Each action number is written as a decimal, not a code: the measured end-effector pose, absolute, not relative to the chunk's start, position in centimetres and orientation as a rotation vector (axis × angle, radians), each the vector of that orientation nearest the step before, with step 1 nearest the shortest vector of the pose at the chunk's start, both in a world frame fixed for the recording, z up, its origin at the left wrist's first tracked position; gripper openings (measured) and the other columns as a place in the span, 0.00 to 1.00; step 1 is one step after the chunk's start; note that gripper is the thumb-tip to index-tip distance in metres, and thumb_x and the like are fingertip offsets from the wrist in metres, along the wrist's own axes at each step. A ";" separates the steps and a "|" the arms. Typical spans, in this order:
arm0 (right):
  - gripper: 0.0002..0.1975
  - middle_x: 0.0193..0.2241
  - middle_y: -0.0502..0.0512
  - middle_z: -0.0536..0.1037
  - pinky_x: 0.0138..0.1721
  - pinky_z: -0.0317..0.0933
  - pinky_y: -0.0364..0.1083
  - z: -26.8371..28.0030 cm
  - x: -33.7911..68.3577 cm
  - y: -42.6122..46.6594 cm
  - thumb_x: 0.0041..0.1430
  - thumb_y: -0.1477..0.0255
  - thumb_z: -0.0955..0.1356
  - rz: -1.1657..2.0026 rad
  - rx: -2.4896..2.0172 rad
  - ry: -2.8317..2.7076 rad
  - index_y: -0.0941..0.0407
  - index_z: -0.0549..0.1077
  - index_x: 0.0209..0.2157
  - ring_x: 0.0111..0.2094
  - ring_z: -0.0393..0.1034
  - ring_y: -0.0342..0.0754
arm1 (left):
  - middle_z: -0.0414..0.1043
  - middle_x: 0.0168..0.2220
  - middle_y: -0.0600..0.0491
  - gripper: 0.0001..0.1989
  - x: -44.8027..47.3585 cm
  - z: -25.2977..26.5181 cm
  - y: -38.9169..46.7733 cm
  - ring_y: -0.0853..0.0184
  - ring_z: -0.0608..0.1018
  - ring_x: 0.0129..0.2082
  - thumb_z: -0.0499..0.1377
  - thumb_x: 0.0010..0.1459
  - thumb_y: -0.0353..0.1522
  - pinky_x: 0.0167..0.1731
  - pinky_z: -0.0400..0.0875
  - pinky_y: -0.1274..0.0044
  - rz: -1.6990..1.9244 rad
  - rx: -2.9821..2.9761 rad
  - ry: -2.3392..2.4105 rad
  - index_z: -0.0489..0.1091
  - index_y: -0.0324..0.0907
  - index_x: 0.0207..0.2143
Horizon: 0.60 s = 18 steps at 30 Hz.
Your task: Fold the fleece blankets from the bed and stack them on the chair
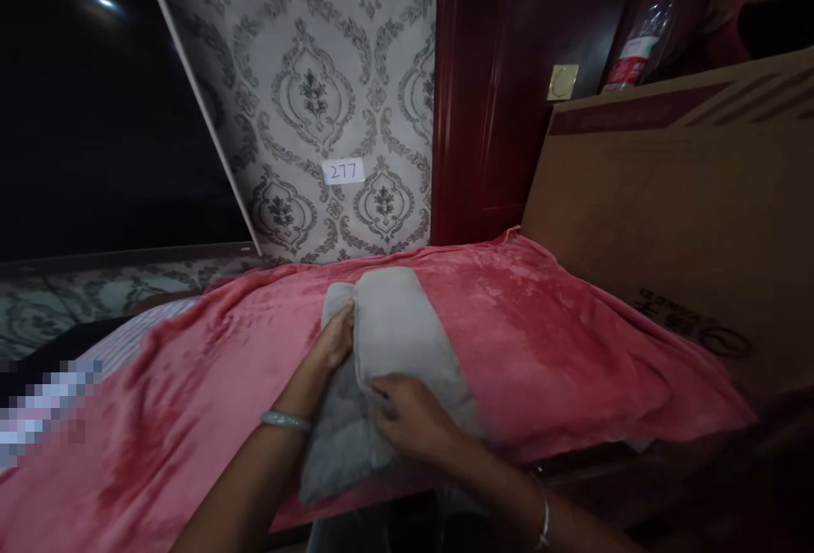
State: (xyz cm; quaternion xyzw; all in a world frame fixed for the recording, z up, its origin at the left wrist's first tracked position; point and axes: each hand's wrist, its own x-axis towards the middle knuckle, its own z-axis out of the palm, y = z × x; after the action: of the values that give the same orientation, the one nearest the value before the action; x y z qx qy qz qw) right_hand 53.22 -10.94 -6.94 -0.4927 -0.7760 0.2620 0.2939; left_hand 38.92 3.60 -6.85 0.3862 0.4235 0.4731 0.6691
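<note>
A folded grey cloth (pixel 407 324), soft and thick, lies on a pink plush blanket (pixel 540 349). Its lighter upper layer is folded over on the right, while a darker layer shows underneath on the left; I cannot make out what kind of item it is. At the far part of the fold, my left hand (pixel 337 337) has its fingers closed on the edge of the upper layer. Nearer to me, my right hand (pixel 410 417) pinches the same edge with its fingers curled. A bracelet is on each of my wrists.
A large cardboard box (pixel 667 222) stands on the right, with a red-capped plastic bottle (pixel 639 44) behind its top edge. On the left is a dark screen (pixel 108 112). A paper label reading 277 (pixel 344 171) is on the patterned wall. Striped fabric (pixel 140 324) lies at the left.
</note>
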 end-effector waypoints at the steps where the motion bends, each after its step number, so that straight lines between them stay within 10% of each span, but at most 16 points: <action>1: 0.17 0.39 0.59 0.79 0.45 0.63 0.46 -7.8 52.6 -11.6 0.51 0.79 0.66 0.676 -1.362 -2.107 0.58 0.78 0.43 0.42 0.72 0.53 | 0.76 0.52 0.41 0.30 38.7 -7.2 3.7 0.55 0.79 0.49 0.65 0.53 0.40 0.46 0.76 0.67 1.132 0.857 0.983 0.67 0.40 0.57; 6: 0.29 0.49 0.59 0.74 0.53 0.62 0.51 -10.1 53.0 -14.9 0.52 0.77 0.70 0.539 -1.368 -2.087 0.54 0.70 0.58 0.50 0.68 0.54 | 0.66 0.63 0.43 0.46 39.0 -8.7 3.7 0.56 0.72 0.59 0.71 0.43 0.30 0.56 0.68 0.69 1.268 1.050 1.143 0.59 0.46 0.65; 14: 0.23 0.54 0.60 0.75 0.58 0.61 0.54 -10.4 55.1 -15.7 0.60 0.82 0.62 0.244 -1.145 -2.106 0.55 0.73 0.55 0.55 0.66 0.51 | 0.79 0.42 0.46 0.29 41.6 -6.3 5.4 0.58 0.80 0.41 0.56 0.42 0.21 0.43 0.76 0.69 1.017 1.509 1.371 0.76 0.37 0.49; 18: 0.25 0.55 0.59 0.74 0.59 0.61 0.54 -9.1 54.1 -15.3 0.60 0.83 0.60 0.204 -0.960 -2.043 0.55 0.72 0.57 0.57 0.65 0.51 | 0.74 0.54 0.50 0.33 40.8 -5.1 6.4 0.63 0.77 0.48 0.52 0.41 0.19 0.48 0.72 0.75 1.123 1.575 1.413 0.75 0.41 0.51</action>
State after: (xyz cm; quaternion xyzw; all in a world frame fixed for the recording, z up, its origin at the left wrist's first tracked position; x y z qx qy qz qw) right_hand 54.14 -15.30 -9.07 -0.3836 -0.8165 0.0817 0.4237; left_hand 40.78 6.41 -5.09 0.6122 0.5493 0.4367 0.3645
